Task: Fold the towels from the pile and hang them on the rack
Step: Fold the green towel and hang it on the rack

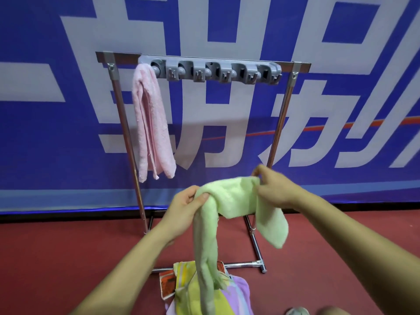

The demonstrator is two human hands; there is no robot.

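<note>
A light green towel (231, 198) stretches between my two hands in front of the rack. My left hand (186, 206) grips its left end, and a long tail hangs from there down to the pile. My right hand (272, 187) pinches the right part, from which a shorter flap droops. The metal rack (127, 137) stands against the blue banner, with a grey hook strip (213, 70) across its top bar. A folded pink towel (151, 126) hangs from the leftmost hook. The pile of towels (188, 289), yellow, lilac and orange, lies on the floor below my hands.
A blue banner with large white characters (341, 87) covers the wall behind the rack. The floor is red (68, 251). The rack's chrome base bar (247, 264) runs just behind the pile. A shoe tip (297, 311) shows at the bottom right.
</note>
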